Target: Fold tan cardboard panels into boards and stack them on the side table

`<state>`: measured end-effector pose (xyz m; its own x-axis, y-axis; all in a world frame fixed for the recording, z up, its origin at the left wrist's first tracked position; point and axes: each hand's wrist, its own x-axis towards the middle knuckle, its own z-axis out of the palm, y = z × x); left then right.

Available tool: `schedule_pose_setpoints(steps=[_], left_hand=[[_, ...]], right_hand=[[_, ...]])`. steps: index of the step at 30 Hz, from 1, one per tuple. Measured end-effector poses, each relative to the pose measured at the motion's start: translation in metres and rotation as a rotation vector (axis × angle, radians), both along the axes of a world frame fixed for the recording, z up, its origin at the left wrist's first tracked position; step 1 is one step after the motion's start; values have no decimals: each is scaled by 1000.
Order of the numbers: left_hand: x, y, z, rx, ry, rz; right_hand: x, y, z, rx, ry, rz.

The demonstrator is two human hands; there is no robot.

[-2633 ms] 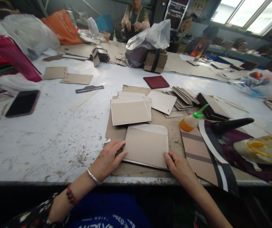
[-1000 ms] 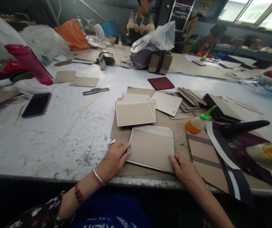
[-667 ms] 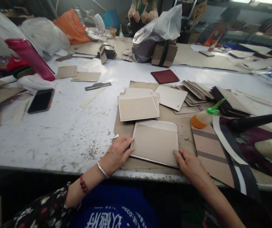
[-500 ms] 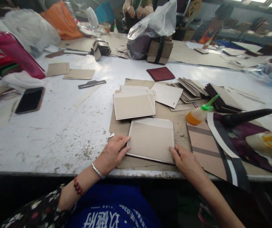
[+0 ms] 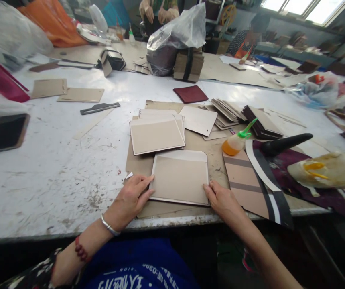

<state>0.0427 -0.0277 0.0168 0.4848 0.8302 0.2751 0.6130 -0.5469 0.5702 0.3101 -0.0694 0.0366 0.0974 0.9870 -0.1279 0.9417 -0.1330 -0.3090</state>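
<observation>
So the person's got a beige panel [image 5: 180, 178] right near the front edge of the worktop [image 5: 58, 180], over a bigger tan board [image 5: 163, 208], with a hand at each side. The left hand [image 5: 133, 196] has the left edge pinched between thumb and fingers, and the right hand [image 5: 222, 196] grips the right edge the same way, so both are pretty narrow. Just behind it there's a messy stack of similar panels [image 5: 157, 136], kinda hard to count, with a whitish panel [image 5: 197, 119] beside that. Over on the right, a bottle with a green nozzle [image 5: 234, 144] and orange stuff inside leans by a striped piece [image 5: 246, 182]. Way off left: 1 phone [image 5: 5, 133], 1 dark slotted tool [image 5: 100, 108] and 2 tan cards [image 5: 80, 94] farther back.
</observation>
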Motion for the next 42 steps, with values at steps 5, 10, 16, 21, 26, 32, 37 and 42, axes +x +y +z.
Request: schedule_pose_setpoints(steps=[5, 10, 16, 21, 26, 32, 37, 42], left_hand=[[1, 0, -1, 24, 5, 3], [2, 0, 1, 39, 13, 0], [2, -1, -3, 72, -1, 3], [1, 0, -5, 56, 9, -7], [1, 1, 3, 54, 39, -35], [-2, 4, 0, 90, 43, -45], [-3, 4, -4, 139, 54, -57], [-4, 5, -5, 155, 52, -80]], right_hand=[[-2, 1, 1, 5, -9, 2], [-1, 2, 3, -12, -16, 24], [0, 5, 2, -43, 4, 40], [3, 6, -2, -45, 7, 54], [4, 6, -2, -34, 0, 58], [-1, 5, 5, -55, -51, 32], [-3, 3, 5, -60, -67, 12], [-2, 3, 4, -32, -73, 27]])
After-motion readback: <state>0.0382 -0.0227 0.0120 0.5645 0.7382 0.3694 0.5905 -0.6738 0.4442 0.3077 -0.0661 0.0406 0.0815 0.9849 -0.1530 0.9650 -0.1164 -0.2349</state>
